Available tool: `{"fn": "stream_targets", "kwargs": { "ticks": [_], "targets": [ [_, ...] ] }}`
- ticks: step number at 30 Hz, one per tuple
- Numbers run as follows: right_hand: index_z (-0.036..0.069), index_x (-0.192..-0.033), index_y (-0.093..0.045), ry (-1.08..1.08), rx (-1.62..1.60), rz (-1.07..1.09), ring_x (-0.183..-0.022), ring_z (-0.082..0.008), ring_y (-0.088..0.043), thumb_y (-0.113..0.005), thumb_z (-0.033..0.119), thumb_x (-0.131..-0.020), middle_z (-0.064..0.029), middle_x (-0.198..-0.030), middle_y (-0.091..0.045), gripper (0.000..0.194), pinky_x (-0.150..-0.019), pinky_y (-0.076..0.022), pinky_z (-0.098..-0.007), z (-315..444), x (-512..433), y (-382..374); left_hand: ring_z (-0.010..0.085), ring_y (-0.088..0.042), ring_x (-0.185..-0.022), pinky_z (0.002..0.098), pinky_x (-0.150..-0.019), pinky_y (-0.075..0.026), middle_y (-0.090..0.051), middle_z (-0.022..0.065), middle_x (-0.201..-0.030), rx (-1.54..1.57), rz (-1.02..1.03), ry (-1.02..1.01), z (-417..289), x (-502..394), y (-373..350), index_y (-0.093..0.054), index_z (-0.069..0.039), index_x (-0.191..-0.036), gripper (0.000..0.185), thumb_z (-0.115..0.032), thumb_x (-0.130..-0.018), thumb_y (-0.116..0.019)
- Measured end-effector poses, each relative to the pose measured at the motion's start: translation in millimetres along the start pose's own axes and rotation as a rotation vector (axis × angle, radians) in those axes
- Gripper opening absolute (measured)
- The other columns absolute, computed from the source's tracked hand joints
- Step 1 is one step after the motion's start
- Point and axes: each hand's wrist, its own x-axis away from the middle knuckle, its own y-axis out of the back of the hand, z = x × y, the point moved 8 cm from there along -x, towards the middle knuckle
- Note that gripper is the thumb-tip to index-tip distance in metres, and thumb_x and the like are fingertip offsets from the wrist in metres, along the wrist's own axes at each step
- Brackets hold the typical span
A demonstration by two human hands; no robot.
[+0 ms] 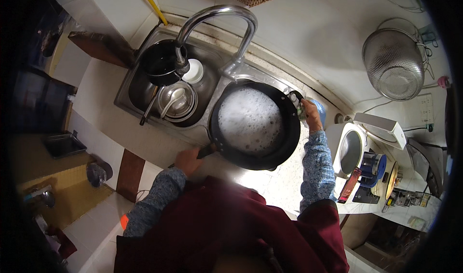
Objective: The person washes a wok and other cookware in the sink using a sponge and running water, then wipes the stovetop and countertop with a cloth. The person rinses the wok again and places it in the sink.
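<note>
A large black wok (289,135) full of white suds (249,117) sits over the right-hand basin, overlapping the front counter edge. My left hand (188,161) grips its long black handle at the near left. On the far right, my right hand (311,115) holds the small loop handle; a green-and-white item shows beside those fingers, too small to tell. In the left basin of the steel sink (126,92) stand a black pot (159,61), a white bowl (194,72) and stacked metal bowls (181,108) with a white spoon (175,99) on top.
A chrome gooseneck faucet (217,10) arches above the left basin. A brown board (103,48) stands at the sink's left end. At right are a white appliance with an open lid (379,128) and a blue-lidded container (376,166). A steel colander (392,63) hangs on the wall.
</note>
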Motion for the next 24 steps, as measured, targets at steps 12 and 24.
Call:
{"fn": "stream_targets", "kwargs": {
  "ticks": [12,24],
  "targets": [
    [0.001,-0.093,-0.064,-0.191,-0.014,-0.153,-0.063,-0.0187,-0.061,-0.056,0.016,-0.087,-0.0078,-0.077,-0.064,0.018,-0.054,-0.0473,-0.0314,-27.7,16.3,57.0,0.0343,-0.064,-0.079,0.0436,-0.073,-0.049,-0.066,0.0185,-0.086,0.094,0.053,-0.189,-13.0,8.8,-10.6,-0.066,-0.004,-0.100,0.036,-0.029,-0.074,-0.066],
    [-0.003,-0.090,-0.062,-0.103,-0.168,-0.112,-0.059,-0.0203,-0.061,-0.054,0.024,-0.089,-0.0121,-0.074,-0.065,0.028,-0.056,-0.0491,-0.0313,75.0,70.1,37.7,0.0287,-0.064,-0.069,0.0398,-0.066,-0.048,-0.066,0.0163,-0.077,0.323,0.311,-0.397,-15.4,7.8,-28.2,-0.065,-0.001,-0.094,0.038,-0.032,-0.073,-0.071]
  ]
}}
